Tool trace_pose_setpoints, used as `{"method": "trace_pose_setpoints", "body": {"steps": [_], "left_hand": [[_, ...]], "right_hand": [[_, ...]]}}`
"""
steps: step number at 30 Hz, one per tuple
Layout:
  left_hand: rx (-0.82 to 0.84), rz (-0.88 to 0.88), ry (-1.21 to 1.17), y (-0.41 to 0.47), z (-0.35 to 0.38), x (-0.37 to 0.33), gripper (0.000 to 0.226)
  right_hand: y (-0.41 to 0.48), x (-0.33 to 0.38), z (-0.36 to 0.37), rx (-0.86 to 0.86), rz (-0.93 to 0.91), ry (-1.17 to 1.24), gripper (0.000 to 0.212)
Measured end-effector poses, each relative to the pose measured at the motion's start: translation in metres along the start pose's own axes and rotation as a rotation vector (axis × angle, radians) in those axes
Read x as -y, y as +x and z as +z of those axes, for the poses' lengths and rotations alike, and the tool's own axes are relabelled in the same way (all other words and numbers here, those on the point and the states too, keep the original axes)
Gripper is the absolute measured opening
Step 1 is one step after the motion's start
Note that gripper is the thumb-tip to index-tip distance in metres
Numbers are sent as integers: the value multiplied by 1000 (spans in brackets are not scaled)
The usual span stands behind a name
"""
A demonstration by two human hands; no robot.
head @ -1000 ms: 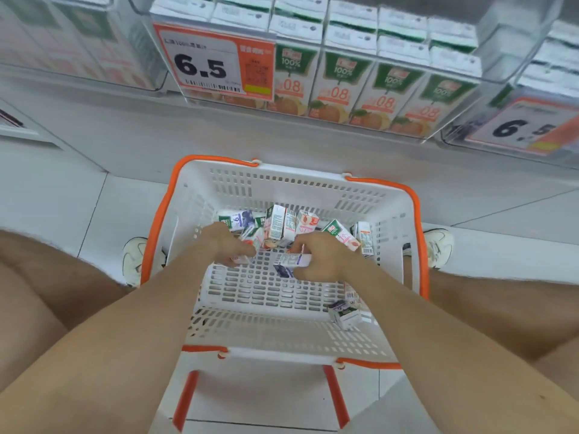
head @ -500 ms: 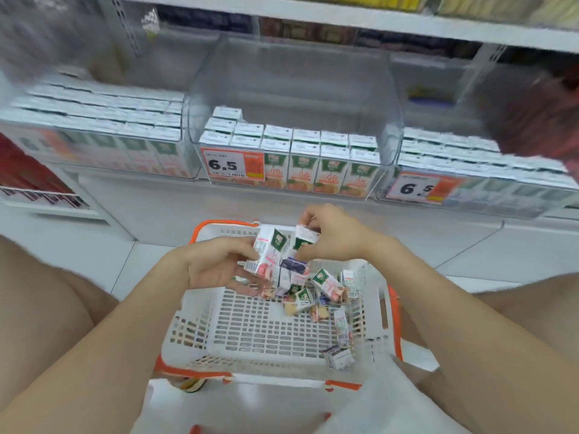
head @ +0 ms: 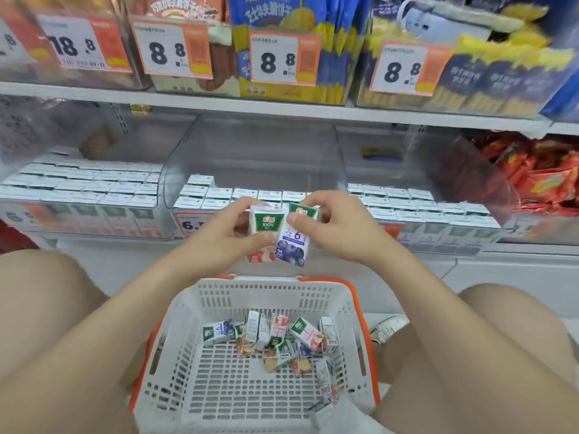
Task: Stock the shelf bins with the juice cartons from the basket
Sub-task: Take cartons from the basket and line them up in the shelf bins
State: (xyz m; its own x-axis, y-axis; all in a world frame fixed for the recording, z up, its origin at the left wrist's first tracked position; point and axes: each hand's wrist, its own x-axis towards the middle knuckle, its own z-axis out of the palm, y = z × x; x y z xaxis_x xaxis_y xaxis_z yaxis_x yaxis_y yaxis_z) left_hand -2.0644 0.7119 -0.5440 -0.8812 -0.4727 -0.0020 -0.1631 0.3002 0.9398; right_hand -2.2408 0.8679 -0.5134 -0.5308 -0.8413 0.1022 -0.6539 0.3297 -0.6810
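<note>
Head view, mid-carry: left hand (head: 219, 242) pinches a white peach-print carton (head: 266, 222), right hand (head: 340, 228) pinches a blueberry-print carton (head: 293, 245); next probably needs matching clear plastic bins (head: 250, 145).

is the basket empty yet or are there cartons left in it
Not empty. A jumble of juice cartons lies on the basket floor, mostly toward its far right side.

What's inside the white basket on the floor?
A jumbled heap of little juice cartons lies in the basket, toward its far side. They overlap, so any underneath are hidden.
</note>
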Motion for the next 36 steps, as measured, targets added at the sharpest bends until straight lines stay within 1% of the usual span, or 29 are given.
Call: {"method": "trace_pose_setpoints", "body": {"steps": [2,5,9,11,13,16,18,22,25,27,28,30,32,34,36], "left_hand": [[-32,36,-6,13,5,-17,40],[-35,103,51,35,20,-39,36],[-29,233,129,63,53,-55,38],[-44,312,203,73,73,-59,40],[-62,402,278,80,94,-59,42],[-64,476,334,87,120,-56,48],[-61,518,417,93,134,-51,52],[-123,494,431,100,151,-50,56],[-140,466,418,101,155,-51,53],[-133,439,376,101,153,-49,52],[-127,416,338,100,152,-49,52],[-108,376,270,98,149,-50,53],[-99,349,213,95,145,-52,53],[-97,309,124,92,140,-54,49],[-101,240,9,88,131,-56,45]], "right_hand": [[2,1,-15,-94,29,38,24],[6,-5,-42,-270,108,84,21],[15,-38,-90,-517,221,105,22],[21,-65,-112,-602,262,63,23],[26,-96,-131,-632,276,-62,25],[29,-143,-154,-593,274,-262,33],[30,-170,-165,-543,311,-393,40],[34,-205,-173,-314,326,-590,47],[42,-213,-168,-137,332,-623,46],[46,-213,-162,-47,373,-625,45],[47,-212,-161,-11,404,-629,49],[46,-207,-159,16,441,-642,58],[44,-193,-156,2,451,-644,51],[44,-167,-152,-115,361,-563,43],[40,-130,-140,-265,198,-365,32]]}}
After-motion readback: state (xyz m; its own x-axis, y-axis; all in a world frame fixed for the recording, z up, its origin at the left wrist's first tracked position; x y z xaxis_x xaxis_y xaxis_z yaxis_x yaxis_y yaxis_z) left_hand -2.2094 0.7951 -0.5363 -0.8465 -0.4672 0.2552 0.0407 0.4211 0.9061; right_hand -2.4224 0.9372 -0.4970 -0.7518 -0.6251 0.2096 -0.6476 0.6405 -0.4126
